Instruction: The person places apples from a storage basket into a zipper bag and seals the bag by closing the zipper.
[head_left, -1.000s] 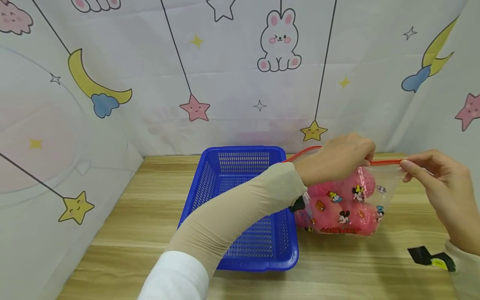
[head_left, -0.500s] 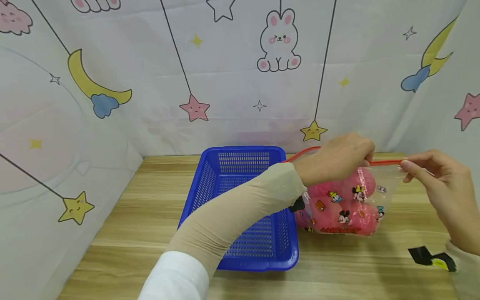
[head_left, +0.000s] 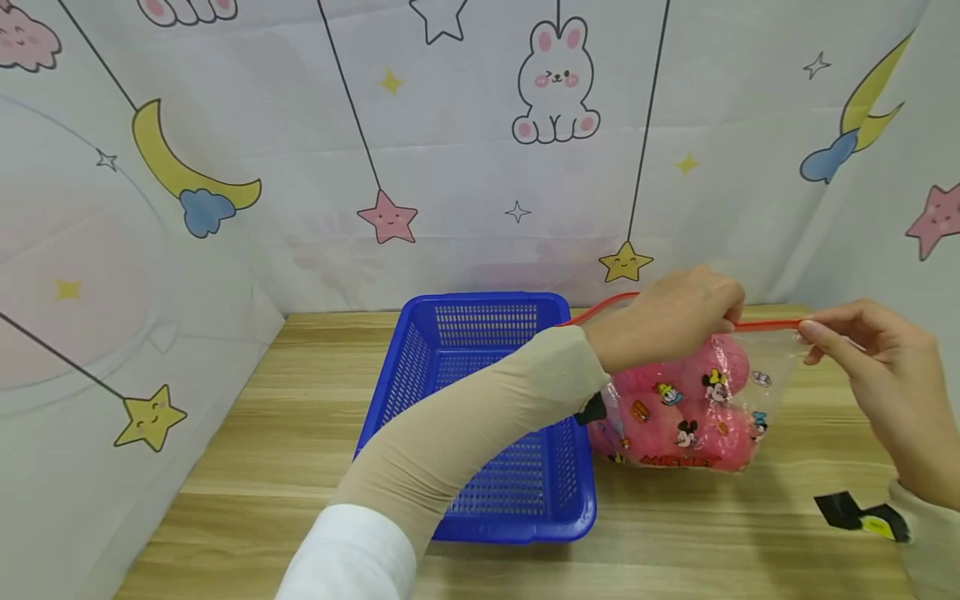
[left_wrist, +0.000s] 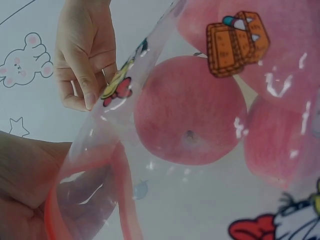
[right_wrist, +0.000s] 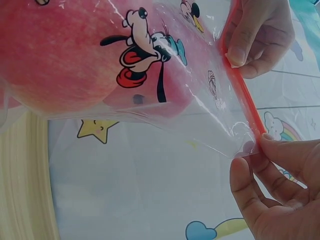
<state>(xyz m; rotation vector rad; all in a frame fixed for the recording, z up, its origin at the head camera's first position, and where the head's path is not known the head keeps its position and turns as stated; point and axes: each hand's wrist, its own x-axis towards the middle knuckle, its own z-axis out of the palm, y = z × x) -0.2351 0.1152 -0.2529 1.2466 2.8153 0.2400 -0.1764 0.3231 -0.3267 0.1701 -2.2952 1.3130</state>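
A clear zip bag (head_left: 780, 367) with cartoon prints and a red zip strip stands at the right of the table. Several pinkish-red apples (left_wrist: 190, 110) are inside it. My left hand (head_left: 675, 312) reaches across and pinches the red strip near its middle; the thumb on it shows in the right wrist view. At the right end of the strip, my right hand (head_left: 885, 358) pinches the bag's top corner between thumb and fingers. Left of the left hand the strip bows apart, and the left wrist view shows a gap there. My left forearm covers part of the bag's left side.
A blue plastic basket (head_left: 442, 533) with slotted walls stands directly left of the bag, under my left forearm. No contents show in its visible part. The wooden table (head_left: 247, 467) meets a white printed curtain (head_left: 465, 167) at the back and sides.
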